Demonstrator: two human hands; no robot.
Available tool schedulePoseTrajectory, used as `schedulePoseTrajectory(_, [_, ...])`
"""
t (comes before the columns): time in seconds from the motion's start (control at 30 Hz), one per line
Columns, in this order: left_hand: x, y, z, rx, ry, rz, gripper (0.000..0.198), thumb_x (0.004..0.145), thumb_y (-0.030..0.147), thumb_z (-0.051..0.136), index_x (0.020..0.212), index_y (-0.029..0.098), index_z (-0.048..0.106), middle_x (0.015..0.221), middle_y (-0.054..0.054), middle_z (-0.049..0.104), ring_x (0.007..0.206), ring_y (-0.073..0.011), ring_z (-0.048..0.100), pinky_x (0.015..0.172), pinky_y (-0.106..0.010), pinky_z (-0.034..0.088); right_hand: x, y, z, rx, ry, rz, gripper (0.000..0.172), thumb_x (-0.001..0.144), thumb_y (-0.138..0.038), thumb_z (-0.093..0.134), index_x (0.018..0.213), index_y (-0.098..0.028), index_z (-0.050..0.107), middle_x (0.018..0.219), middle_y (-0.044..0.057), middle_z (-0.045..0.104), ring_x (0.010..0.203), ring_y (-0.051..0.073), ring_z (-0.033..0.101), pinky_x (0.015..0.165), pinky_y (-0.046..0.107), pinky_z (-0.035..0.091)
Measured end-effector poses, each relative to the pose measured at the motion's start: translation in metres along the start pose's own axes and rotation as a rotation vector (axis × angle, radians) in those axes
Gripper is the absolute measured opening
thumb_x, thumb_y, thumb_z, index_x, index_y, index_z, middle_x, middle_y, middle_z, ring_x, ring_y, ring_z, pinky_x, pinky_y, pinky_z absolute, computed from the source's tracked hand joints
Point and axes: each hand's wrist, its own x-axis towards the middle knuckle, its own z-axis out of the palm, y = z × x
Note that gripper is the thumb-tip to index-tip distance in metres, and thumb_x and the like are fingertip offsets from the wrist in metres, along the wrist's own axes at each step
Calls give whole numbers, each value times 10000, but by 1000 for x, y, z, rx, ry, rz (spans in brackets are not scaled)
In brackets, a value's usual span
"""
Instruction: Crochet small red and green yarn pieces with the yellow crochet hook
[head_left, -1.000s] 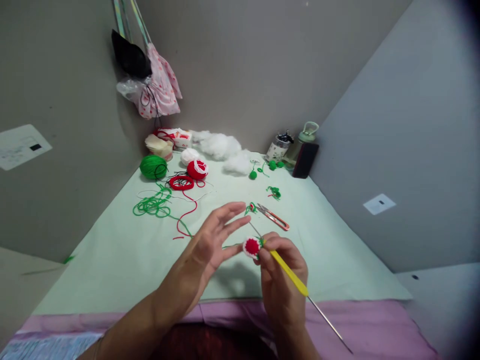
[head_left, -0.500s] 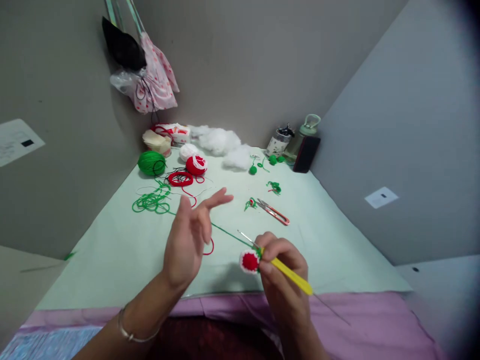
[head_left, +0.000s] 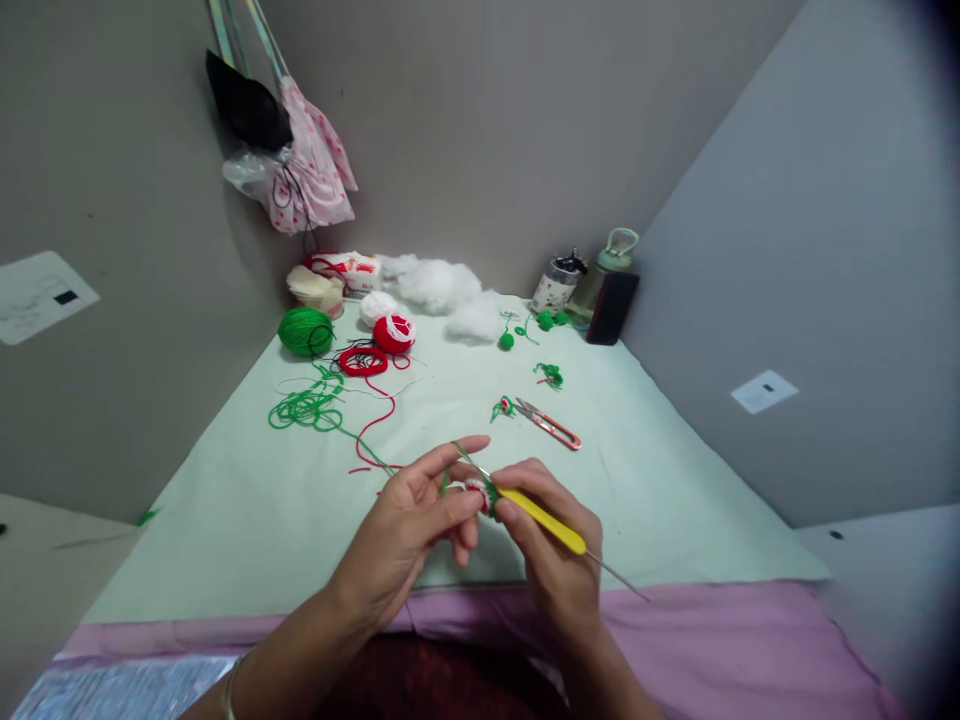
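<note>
Between thumb and fingers, my left hand [head_left: 420,515] pinches a small round crochet piece [head_left: 477,490], red in the middle with a white ring and green edge. Green yarn [head_left: 367,448] runs from the table to this hand and over its raised index finger. My right hand [head_left: 559,530] is closed around the yellow handle of a crochet hook [head_left: 551,522]. The hook's metal tip meets the piece's green edge, close to the left fingers. A thin metal shaft sticks out of the handle's rear end. Fingers partly cover the piece.
Orange-handled thread snips [head_left: 551,425] lie beyond my right hand, beside green scraps [head_left: 551,376]. A green yarn ball [head_left: 305,331], a red-and-white ball [head_left: 394,333] and white stuffing [head_left: 439,285] sit farther back. A phone [head_left: 613,309] leans against a bottle [head_left: 619,250] at back right.
My left hand was spread and apart; it has moved right and now pinches the crochet piece, with green yarn over its index finger. My right hand has shifted slightly left with the hook.
</note>
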Motion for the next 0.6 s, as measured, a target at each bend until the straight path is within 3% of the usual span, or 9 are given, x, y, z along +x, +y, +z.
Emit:
schedulePoseTrajectory(0.17, [-1,0,2,-50,14,50,473,821,236,898,1277,210,778,906,-7,664,709,-107,652,685,-237,564,1,9,0,16,61,-32,134,983,-324,744,1051,-324,860,934,40,764,874,191,688,749,310,544])
schedulePoseTrajectory(0.33, [-2,1,3,-7,16,62,480,852,267,880,1304,175,748,864,-18,684,705,-116,632,683,-253,554,2,15,-1,214,46,31,168,1019,-354,693,1029,-291,848,892,37,743,805,178,659,761,331,538])
schedulePoseTrajectory(0.6, [-2,0,1,4,46,37,541,824,259,902,1335,194,736,852,1,646,710,-129,647,690,-276,560,9,7,-2,170,18,46,48,910,-265,827,944,-294,844,906,34,779,861,189,708,767,314,573])
